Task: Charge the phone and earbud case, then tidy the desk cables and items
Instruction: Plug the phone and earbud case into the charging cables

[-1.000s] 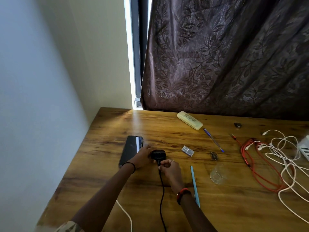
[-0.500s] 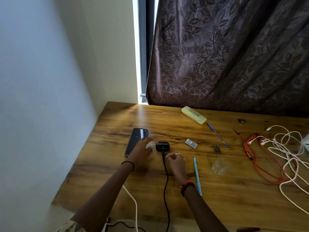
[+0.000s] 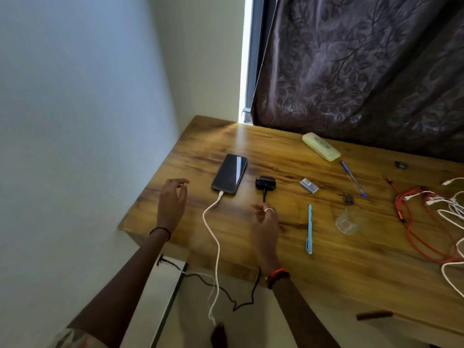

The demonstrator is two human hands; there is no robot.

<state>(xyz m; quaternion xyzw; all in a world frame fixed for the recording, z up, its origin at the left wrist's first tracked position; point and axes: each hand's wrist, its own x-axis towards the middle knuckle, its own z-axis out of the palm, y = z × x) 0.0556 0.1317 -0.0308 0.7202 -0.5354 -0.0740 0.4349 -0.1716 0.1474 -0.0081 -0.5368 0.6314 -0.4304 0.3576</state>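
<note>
Seemingly both charging leads are already in place, judging by the head view. The phone point(image 3: 229, 175) lies face up near the left end of the surface point(image 3: 356, 262), with a white cable point(image 3: 213, 222) plugged into its near end. The earbud case point(image 3: 265, 182) sits just to its right, a black cable point(image 3: 264, 195) entering its near side. Both leads run back over the front edge and hang down.

The left grip point(image 3: 173, 199) hovers by the left edge, beside the phone, fingers loosely curled around nothing. The right grip point(image 3: 265, 222) hangs just short of the earbud case, equally slack and empty, directly above the black lead.

The likely trouble is a snag. A wrist catching the black cable would probably drag the light case or pull its plug. The white cable arches up off the wood, so a passing arm could hook it and shift the phone toward the nearby edge.

Tidying looks largely undone. A light blue pen point(image 3: 310, 229), a blue pen point(image 3: 352, 178), a pale long case point(image 3: 321, 146) and a small silver box point(image 3: 309, 185) lie scattered. Farther right, a red cable point(image 3: 414, 222) tangles with white cables point(image 3: 452, 212). A clear glass item point(image 3: 347, 222) stands between the right grip and that tangle, easily knocked on a reach across.
</note>
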